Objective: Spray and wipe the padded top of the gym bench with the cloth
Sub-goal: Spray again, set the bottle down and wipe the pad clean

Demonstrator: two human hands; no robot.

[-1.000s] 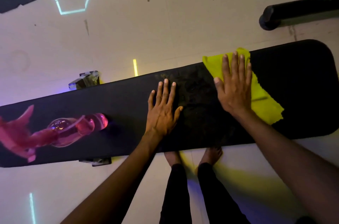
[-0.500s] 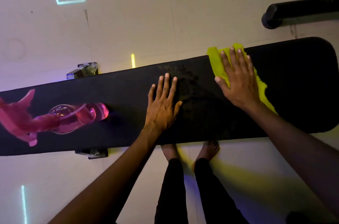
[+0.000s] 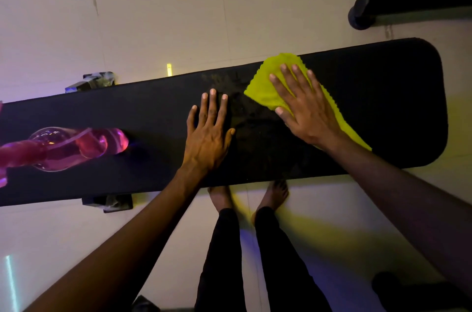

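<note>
A long black padded bench top (image 3: 398, 97) runs across the view from left to right. A yellow-green cloth (image 3: 268, 86) lies on its right half. My right hand (image 3: 306, 109) presses flat on the cloth, fingers spread and pointing away from me. My left hand (image 3: 208, 132) rests flat on the bare padding just left of the cloth, holding nothing. A damp, speckled patch shows on the padding between the two hands. A pink see-through spray bottle (image 3: 76, 148) lies on its side on the left part of the bench.
Bench legs (image 3: 107, 203) stick out under the left half, front and back. My bare feet (image 3: 273, 196) stand on the pale floor right against the bench's near edge. A black padded bar (image 3: 383, 8) lies on the floor beyond the bench's right end.
My right hand has slid the cloth to the left along the bench, toward my left hand, and the cloth has bunched up. The left hand and the bottle have stayed put.
</note>
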